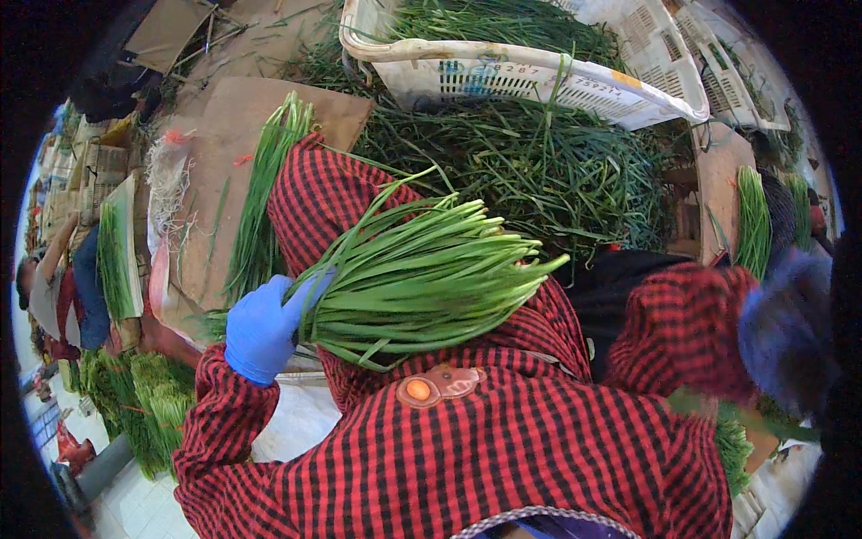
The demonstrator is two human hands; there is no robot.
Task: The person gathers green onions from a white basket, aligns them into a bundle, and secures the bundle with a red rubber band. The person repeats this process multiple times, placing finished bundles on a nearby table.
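My left hand (269, 330), in a blue glove, is closed around a thick bunch of green chives (417, 283). The bunch lies across my lap, its pale cut ends pointing right and its leaf tips passing out behind the glove on the left. At the far right, my right hand (788, 330) is a blue gloved blur. Blurred green leaves (741, 411) show just below it; whether the fingers hold them cannot be told. Another chive bunch (262, 195) rests on a brown board (209, 202) beyond my left hand, beside my checked knee.
A white plastic crate (471, 64) with chives stands ahead, behind a heap of loose green leaves (539, 162). Tied bunches (145, 404) stand on the floor at left. Another person (67, 290) sits at far left, near a bunch on a board. More chives (751, 215) lie at right.
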